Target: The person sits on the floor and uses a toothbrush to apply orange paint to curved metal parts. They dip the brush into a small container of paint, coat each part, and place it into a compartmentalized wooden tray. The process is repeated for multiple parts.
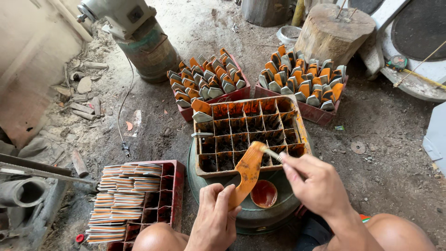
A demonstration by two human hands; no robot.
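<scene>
Left hand: I see my left hand (214, 218) low in the view, fingers wrapped tight around the lower end of a flat orange blade (247, 173).
Right hand: my right hand (315, 184) sits to the right and slightly higher, fingertips pinched together on the handle of a small brush (271, 153).
Blade: held off the ground, above the near edge of the divided crate; long axis runs from my left hand up and to the right, its broad end tilted toward the brush.
Brush: its handle runs from my right hand up and to the left; the tip meets the upper end of the blade, so the two lie nearly crosswise at the point of contact.
Nearer hand: the right hand is the one nearer the blade's upper end; the left hand has the lower end.
Paint dish: a small round dish of orange-red paint (264, 193) just below the blade, between my two hands, resting on a round green drum (253, 216).
Divided crate: an orange-stained crate (248, 132) of compartments on the drum, mostly unfilled; two pieces stand in its far left corner.
Far crates: two red crates (210, 79) (302, 79) packed with upright orange-and-grey pieces, beyond the divided crate.
Left crate: a red crate (167, 190) by my left knee holding stacked flat pieces.
Floor: bare dirt (381, 139), with a wooden stump (334, 30) behind.
</scene>
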